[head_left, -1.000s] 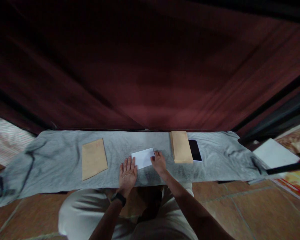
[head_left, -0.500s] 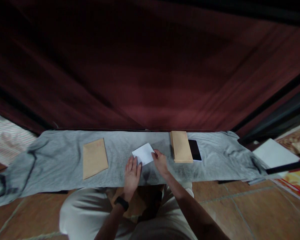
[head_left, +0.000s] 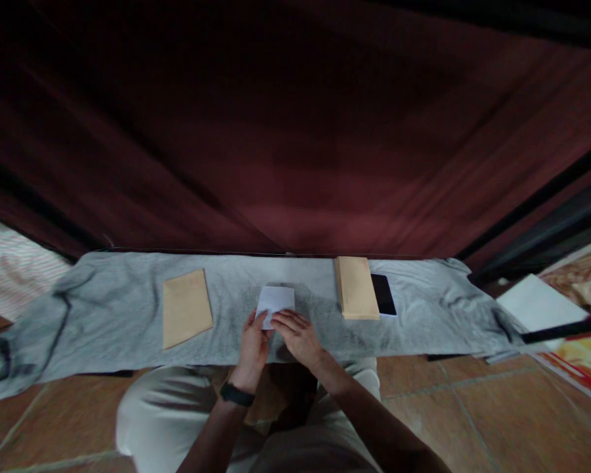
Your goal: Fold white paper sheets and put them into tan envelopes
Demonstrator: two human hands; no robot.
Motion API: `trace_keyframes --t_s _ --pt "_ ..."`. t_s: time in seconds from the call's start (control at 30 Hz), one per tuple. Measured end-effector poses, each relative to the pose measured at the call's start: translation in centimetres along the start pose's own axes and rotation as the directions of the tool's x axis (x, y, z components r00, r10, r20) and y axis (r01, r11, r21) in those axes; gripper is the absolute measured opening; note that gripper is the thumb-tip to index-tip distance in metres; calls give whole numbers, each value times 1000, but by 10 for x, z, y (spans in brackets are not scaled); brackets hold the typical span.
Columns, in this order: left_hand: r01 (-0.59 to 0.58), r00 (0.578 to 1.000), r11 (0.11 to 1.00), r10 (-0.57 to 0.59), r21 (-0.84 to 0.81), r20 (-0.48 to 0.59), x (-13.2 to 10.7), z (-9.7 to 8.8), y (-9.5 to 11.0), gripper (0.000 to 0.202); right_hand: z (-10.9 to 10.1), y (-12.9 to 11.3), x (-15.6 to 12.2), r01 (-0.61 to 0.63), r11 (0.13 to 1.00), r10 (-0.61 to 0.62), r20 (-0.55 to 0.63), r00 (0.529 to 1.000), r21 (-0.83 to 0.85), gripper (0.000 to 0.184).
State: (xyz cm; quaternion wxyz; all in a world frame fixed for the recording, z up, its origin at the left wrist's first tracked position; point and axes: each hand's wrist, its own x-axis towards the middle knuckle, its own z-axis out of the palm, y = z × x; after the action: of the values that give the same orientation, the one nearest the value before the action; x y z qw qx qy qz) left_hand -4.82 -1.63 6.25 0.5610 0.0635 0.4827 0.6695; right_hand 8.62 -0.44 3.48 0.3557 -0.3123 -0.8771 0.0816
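A small white sheet of paper (head_left: pixel 276 299) is raised off the grey cloth (head_left: pixel 103 309), and both my hands hold its near edge. My left hand (head_left: pixel 253 345), with a black watch at the wrist, pinches the paper's lower left corner. My right hand (head_left: pixel 298 335) lies across the lower edge, fingers pointing left and closed over the paper. A single brown envelope (head_left: pixel 186 307) lies flat to the left. A stack of brown envelopes (head_left: pixel 356 288) lies to the right.
A black phone (head_left: pixel 384 294) lies beside the stack. A dark red curtain (head_left: pixel 295 151) hangs behind the cloth. White sheets (head_left: pixel 536 303) and a colourful item sit at the far right. Brown floor tiles (head_left: pixel 463 407) and my light trousers are in front.
The white paper was lying flat under my hands; both hands have since lifted it and turned it more upright. My left hand went from lying flat to pinching the paper.
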Motion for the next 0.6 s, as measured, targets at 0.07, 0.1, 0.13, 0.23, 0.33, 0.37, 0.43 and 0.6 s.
trace_keyframes --t_s 0.07,0.1,0.13,0.23,0.33,0.37,0.43,0.6 --pt "49 998 999 -48 19 -40 8 -11 -4 32 6 4 -8 12 1000 -12 28 1000 -11 25" --pt "66 997 997 -64 32 -53 11 -16 -6 29 9 6 -12 7 1000 -6 45 999 -16 24" --pt "81 995 996 -78 49 -65 14 -21 -9 28 12 8 -17 -4 1000 5 60 998 -22 24" --pt "135 987 986 -124 102 -102 18 -35 -21 25 17 15 -33 -51 997 57 96 994 -59 27" --pt "179 980 972 -163 153 -116 17 -42 -35 27 20 22 -46 -87 989 104 135 985 -123 40" --pt "190 978 967 -173 169 -115 16 -44 -39 28 21 24 -49 -88 986 109 154 982 -143 44" --pt "207 976 957 -189 202 -104 14 -46 -47 29 24 28 -54 -87 982 119 190 975 -167 51" --pt "32 999 955 -34 293 1 12 -57 -52 28 26 39 -60 -149 983 170 226 959 -108 58"
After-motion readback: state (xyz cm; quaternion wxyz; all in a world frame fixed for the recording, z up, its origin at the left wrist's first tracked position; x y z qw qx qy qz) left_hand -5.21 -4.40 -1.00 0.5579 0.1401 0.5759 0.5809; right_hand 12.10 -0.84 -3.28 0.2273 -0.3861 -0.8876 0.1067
